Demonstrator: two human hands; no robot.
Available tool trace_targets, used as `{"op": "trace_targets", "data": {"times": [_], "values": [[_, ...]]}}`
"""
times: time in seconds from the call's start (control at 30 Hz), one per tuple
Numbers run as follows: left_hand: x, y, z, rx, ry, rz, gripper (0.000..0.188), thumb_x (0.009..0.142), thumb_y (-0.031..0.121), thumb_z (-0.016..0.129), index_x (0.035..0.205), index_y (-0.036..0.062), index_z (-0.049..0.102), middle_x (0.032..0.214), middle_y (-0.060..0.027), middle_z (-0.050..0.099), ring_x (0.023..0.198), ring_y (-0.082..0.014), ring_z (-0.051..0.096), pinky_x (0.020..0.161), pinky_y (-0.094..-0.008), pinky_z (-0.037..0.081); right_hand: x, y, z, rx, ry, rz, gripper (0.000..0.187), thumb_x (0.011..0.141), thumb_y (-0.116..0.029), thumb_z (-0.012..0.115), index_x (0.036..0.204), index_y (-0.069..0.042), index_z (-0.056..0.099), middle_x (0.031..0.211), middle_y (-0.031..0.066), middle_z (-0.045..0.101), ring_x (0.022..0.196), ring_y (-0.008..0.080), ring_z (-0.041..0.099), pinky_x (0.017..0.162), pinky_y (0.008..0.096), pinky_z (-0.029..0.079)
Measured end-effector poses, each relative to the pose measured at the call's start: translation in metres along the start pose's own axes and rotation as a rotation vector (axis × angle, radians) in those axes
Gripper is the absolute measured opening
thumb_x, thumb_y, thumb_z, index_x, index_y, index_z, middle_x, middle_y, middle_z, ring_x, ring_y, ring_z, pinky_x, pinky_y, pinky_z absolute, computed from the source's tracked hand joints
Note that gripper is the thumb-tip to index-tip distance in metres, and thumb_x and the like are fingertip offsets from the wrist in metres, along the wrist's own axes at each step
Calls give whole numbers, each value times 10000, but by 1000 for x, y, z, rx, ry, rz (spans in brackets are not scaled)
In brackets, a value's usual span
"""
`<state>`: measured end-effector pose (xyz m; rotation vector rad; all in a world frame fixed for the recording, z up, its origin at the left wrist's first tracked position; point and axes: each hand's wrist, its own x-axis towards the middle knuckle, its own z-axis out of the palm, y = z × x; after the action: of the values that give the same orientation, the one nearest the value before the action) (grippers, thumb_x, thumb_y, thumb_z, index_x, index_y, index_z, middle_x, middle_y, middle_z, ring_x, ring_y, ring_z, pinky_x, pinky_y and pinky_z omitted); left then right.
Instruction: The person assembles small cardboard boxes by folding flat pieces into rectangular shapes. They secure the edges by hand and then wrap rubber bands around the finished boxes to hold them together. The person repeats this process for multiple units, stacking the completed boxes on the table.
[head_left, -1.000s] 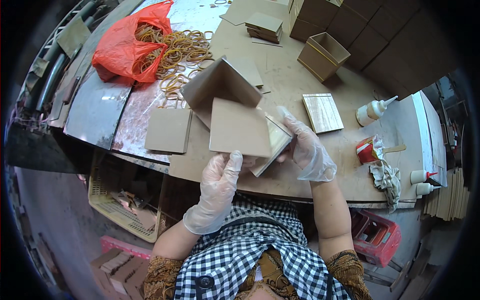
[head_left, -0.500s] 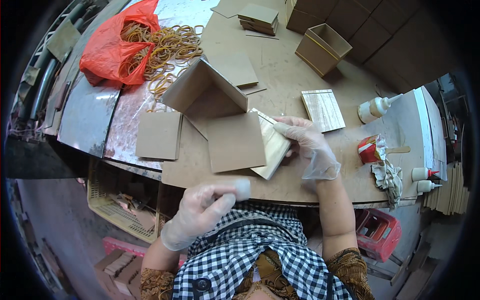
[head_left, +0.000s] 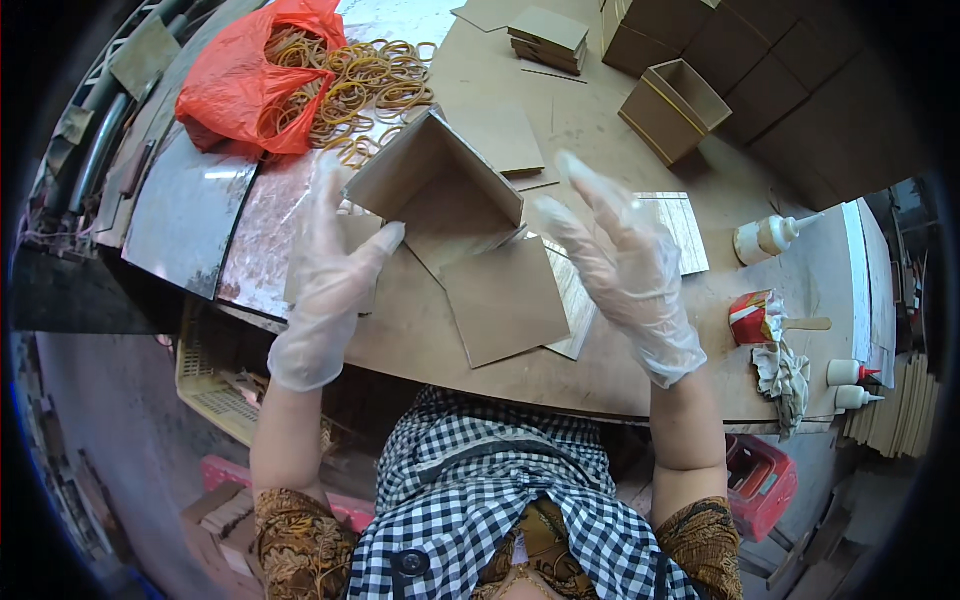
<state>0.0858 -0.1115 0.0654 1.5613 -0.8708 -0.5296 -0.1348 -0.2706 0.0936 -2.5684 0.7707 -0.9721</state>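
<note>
Both my hands wear thin translucent gloves and hold nothing. My left hand (head_left: 325, 270) is raised with thumb and fingers apart, near the left side of a partly assembled brown box (head_left: 445, 195); it partly hides a stack of square boards (head_left: 362, 240). On the other side, my right hand (head_left: 635, 275) is spread above a pale wood-grain board (head_left: 575, 338). A plain brown square board (head_left: 505, 310) lies between the hands, partly over the pale one. Behind my right hand rests another wood-grain board (head_left: 682, 230).
Rubber bands (head_left: 385, 85) spill from a red plastic bag (head_left: 235, 90). A banded box (head_left: 672, 112) stands before stacked boxes (head_left: 770, 110). At right are a glue bottle (head_left: 762, 240), a red tub (head_left: 750, 318) with a stick, a rag (head_left: 782, 385) and two small bottles (head_left: 848, 372).
My right hand has let go of the pale board and risen. My left hand has moved up and left and opened. The brown square board has turned slightly.
</note>
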Motion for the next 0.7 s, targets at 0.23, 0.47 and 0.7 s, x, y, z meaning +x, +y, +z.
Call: {"op": "trace_targets", "data": {"times": [0.23, 0.47, 0.7], "values": [[30, -33, 18, 178, 78, -36, 223, 891, 87, 702, 1101, 18, 670, 788, 4, 616, 669, -76, 513, 585, -287, 432, 25, -27, 35, 126, -188, 322, 472, 925, -338, 644, 1277, -26, 612, 916, 214, 698, 866, 375, 683, 767, 423, 533], [24, -37, 25, 73, 131, -13, 229, 888, 60, 696, 1113, 24, 683, 792, 9, 628, 675, -74, 521, 593, -280, 445, 26, -22, 34, 347, -207, 374, 255, 941, -226, 624, 1151, -105, 705, 841, 181, 686, 791, 338, 683, 708, 404, 517], [-1, -43, 20, 57, 180, 110, 336, 862, 7, 696, 1195, 36, 662, 900, -16, 651, 743, -104, 564, 676, -283, 484, 17, -18, 33, 573, -197, 348, 503, 903, -272, 727, 1330, -43, 591, 1124, 215, 685, 1001, 319, 683, 857, 353, 531]]}}
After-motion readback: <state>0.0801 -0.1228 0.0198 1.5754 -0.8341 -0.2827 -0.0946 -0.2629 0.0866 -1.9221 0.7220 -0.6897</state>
